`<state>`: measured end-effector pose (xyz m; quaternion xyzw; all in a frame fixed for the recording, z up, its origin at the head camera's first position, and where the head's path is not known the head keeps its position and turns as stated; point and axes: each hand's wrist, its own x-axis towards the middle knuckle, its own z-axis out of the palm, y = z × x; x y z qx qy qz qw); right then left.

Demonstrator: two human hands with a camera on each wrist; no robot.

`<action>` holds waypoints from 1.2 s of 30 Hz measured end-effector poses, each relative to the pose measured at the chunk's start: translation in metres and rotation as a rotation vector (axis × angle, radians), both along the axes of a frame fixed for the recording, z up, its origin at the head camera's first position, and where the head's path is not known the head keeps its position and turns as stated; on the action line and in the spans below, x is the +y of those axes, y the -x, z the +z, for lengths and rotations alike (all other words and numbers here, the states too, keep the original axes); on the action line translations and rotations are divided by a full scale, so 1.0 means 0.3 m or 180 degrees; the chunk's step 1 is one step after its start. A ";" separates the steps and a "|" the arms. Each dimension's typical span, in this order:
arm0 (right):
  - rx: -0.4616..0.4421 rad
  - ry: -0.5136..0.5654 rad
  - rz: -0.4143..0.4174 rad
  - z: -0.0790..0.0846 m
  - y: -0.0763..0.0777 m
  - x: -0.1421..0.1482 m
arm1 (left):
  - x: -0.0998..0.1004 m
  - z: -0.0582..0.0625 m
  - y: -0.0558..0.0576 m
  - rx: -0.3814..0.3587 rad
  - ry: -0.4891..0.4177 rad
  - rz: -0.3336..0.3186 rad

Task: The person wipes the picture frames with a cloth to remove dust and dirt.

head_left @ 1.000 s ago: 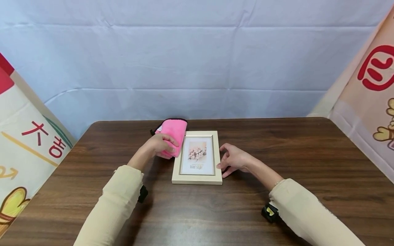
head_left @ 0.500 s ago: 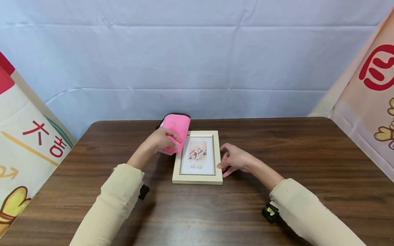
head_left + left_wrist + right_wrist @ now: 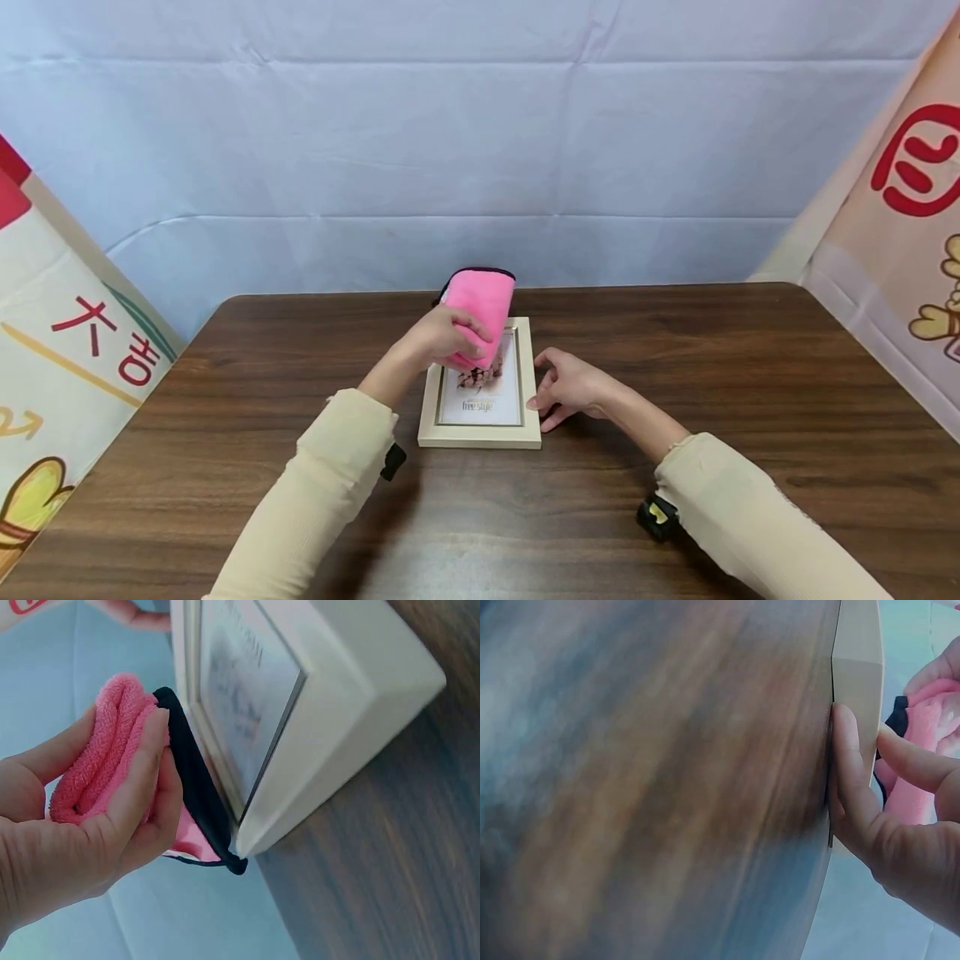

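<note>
At the centre of the view: pink cloth (image 3: 486, 304) over the picture frame (image 3: 480, 439)

And just left of centre, look at the left hand (image 3: 444, 335): it grasps the folded pink cloth between thumb and fingers, with the black edging (image 3: 189, 765) close to the picture frame's border. Touching, or just clear? No view settles it! Over to the right, the right hand (image 3: 576, 387) has thumb and fingertips against the picture frame's edge; whether it pinches or merely braces, one cannot tell. The picture frame lies flat on the brown table (image 3: 480, 517), mid-view, and inside it sits a flower print (image 3: 477, 381), its upper part hidden by the pink cloth, the "free style" lettering (image 3: 477, 407) plain below.

Good technique, on this reading: the right hand firm at the edge, the fold spread flatter, light even pressure across the face, and care at the recessed corners. A bunched fold would probably miss those; a hard shove could slide everything.
</note>
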<state>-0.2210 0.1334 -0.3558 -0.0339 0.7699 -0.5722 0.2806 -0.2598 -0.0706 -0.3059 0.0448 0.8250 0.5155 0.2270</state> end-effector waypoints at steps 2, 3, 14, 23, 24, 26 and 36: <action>-0.0004 -0.0002 -0.0008 0.001 0.001 -0.002 | 0.014 -0.011 0.001 -0.0002 0.0016 -0.0014; -0.0010 -0.0003 -0.0018 0.001 0.001 -0.003 | 0.020 -0.016 0.001 -0.0006 0.0025 -0.0021; -0.0028 -0.0041 0.0002 0.001 0.003 -0.008 | 0.002 -0.059 -0.004 0.0174 0.0372 0.0150; -0.0025 -0.0060 -0.0029 0.003 0.000 -0.004 | -0.077 -0.037 0.006 0.0027 0.0481 0.0251; -0.0016 -0.0062 -0.0018 0.004 0.000 -0.004 | -0.084 -0.033 0.005 0.0011 0.0485 0.0274; -0.0011 -0.0068 -0.0015 0.005 0.000 -0.001 | -0.096 -0.030 0.006 -0.0003 0.0492 0.0307; -0.0004 -0.0076 -0.0020 0.004 0.001 -0.002 | -0.089 -0.044 0.005 0.0087 0.0528 0.0271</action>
